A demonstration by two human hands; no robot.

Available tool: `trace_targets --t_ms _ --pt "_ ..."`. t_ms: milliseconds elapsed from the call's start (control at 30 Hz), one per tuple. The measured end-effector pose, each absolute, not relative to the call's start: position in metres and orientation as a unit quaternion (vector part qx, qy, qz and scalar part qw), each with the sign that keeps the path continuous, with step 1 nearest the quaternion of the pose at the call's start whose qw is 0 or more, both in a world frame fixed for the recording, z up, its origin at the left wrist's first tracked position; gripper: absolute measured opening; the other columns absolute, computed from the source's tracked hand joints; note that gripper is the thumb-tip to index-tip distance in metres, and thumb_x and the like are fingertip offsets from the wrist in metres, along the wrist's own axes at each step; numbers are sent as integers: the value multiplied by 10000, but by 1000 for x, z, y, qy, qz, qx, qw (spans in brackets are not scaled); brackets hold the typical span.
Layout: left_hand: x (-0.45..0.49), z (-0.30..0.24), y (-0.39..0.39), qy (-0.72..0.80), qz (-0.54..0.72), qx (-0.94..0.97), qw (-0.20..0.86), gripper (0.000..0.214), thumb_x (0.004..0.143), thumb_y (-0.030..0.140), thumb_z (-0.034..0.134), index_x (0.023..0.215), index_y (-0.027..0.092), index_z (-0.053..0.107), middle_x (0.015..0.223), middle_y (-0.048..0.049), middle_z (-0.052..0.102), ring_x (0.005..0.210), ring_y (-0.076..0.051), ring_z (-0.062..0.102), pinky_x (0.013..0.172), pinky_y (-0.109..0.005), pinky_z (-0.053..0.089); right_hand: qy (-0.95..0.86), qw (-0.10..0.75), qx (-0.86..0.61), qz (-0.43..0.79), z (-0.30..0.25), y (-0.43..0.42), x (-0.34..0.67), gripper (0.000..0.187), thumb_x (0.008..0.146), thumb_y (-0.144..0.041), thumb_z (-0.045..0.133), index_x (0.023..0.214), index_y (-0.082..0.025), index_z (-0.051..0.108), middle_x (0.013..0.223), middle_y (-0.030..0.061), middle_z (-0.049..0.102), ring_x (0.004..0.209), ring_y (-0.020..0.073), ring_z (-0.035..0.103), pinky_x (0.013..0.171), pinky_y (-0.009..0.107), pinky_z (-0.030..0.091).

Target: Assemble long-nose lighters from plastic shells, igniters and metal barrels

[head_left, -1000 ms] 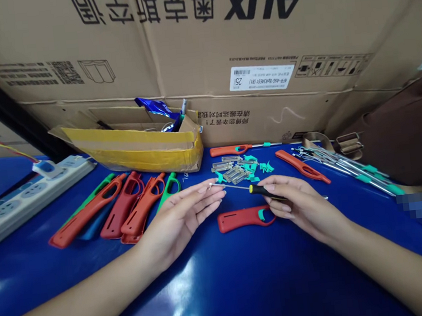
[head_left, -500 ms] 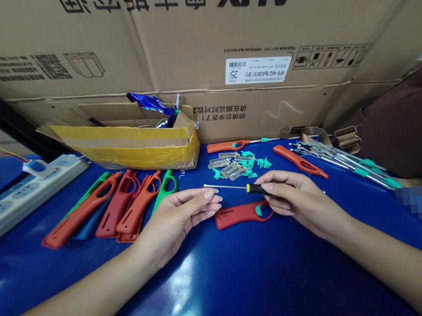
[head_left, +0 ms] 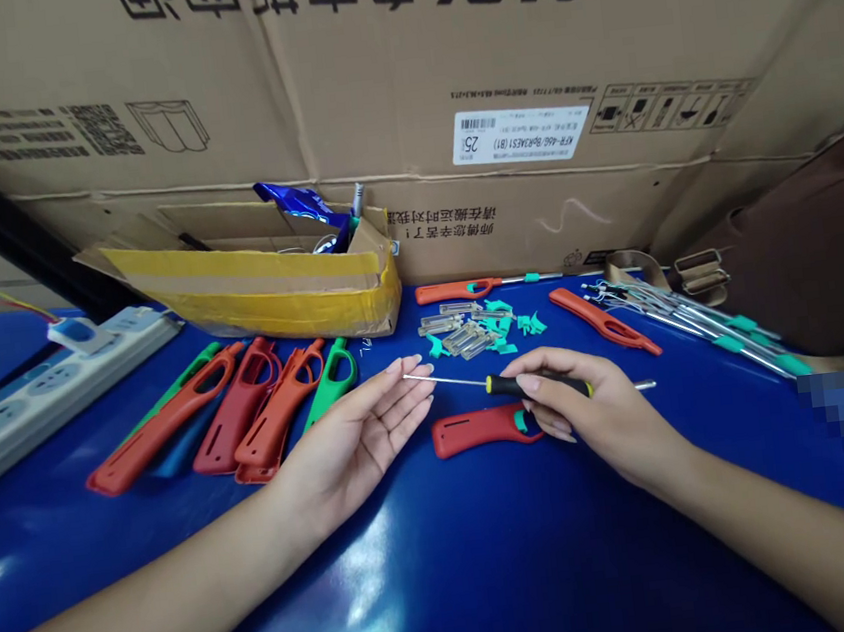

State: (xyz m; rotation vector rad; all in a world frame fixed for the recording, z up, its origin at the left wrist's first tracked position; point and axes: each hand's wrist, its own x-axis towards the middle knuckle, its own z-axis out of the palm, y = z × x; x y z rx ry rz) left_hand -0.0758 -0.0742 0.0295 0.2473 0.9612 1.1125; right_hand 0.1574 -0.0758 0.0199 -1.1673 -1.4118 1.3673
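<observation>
My right hand (head_left: 598, 408) grips a small screwdriver (head_left: 534, 381) with a black and yellow handle, its thin shaft pointing left. Its tip almost touches the fingertips of my left hand (head_left: 363, 433), which lies palm up with the fingers stretched out and holds nothing. Under my right fingers a red lighter shell (head_left: 475, 431) with a green trigger lies on the blue table (head_left: 449, 575).
Red and green lighter shells (head_left: 251, 409) lie in a row at the left. Small clear and green parts (head_left: 476, 330) sit behind the hands, metal tubes (head_left: 701, 322) at the right. A taped cardboard box (head_left: 260, 283) and a power strip (head_left: 37, 387) stand at the back left, with big cartons behind.
My left hand has opened flatter, with the palm turned up. The screwdriver in my right hand has shifted slightly left toward those fingertips.
</observation>
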Motion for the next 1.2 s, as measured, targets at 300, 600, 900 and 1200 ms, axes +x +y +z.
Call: trace_targets --t_ms 300,600,900,1200 --pt "-76 27 -74 446 504 113 731 228 1020 106 554 965 128 774 957 -74 812 819 -147 792 739 -236 679 -519 431 -459 578 14 -76 154 259 895 -415 729 963 -165 725 592 -53 526 476 47 364 464 217 264" --pt "-76 25 -75 441 500 133 733 218 1018 93 552 997 129 765 1009 -91 804 864 -147 788 788 -227 667 -488 443 -468 589 16 -76 151 283 851 -430 761 919 -159 715 579 -46 516 470 58 368 459 219 266" --pt "-76 22 -76 433 505 148 732 220 1011 71 554 1032 137 763 1008 -82 809 883 -137 786 822 -215 656 -483 448 -461 596 15 -77 152 264 876 -418 746 921 -162 701 576 -51 526 461 46 368 453 207 265" --pt "-78 20 -78 427 509 173 727 216 997 65 577 1026 143 776 1027 -80 811 916 -135 783 855 -209 643 -504 426 -468 588 17 -80 151 325 901 -493 712 957 -174 679 676 -22 623 434 60 440 427 228 368"
